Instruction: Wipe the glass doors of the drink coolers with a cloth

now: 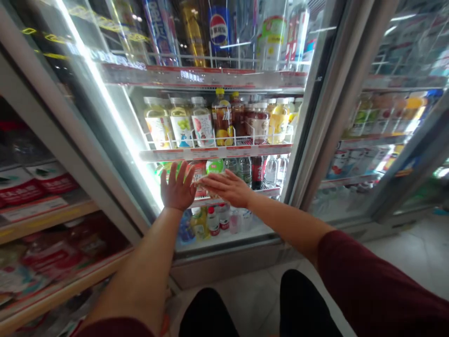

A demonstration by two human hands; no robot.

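Both my hands reach forward in front of a lit drinks fridge [231,74]. My left hand [178,188] has its fingers spread and pointing up, with nothing in it. Beside it, my right hand [227,188] stretches its fingers flat toward the left, close to my left thumb; whether the two touch, I cannot tell. Behind them, the lower shelf holds bottles, among them a dark bottle with a red label [257,172], partly hidden by my hands. On the shelf above stand fruit drink bottles [181,124] and a yellow-capped tea bottle [222,119].
A Pepsi bottle [218,29] stands on the top shelf. Small bottles, one a red-capped bottle [212,222], sit at the fridge bottom. A wooden-edged shelf [63,276] with packaged goods is at left. Another glass-fronted fridge [379,136] stands at right, above the tiled floor [407,262].
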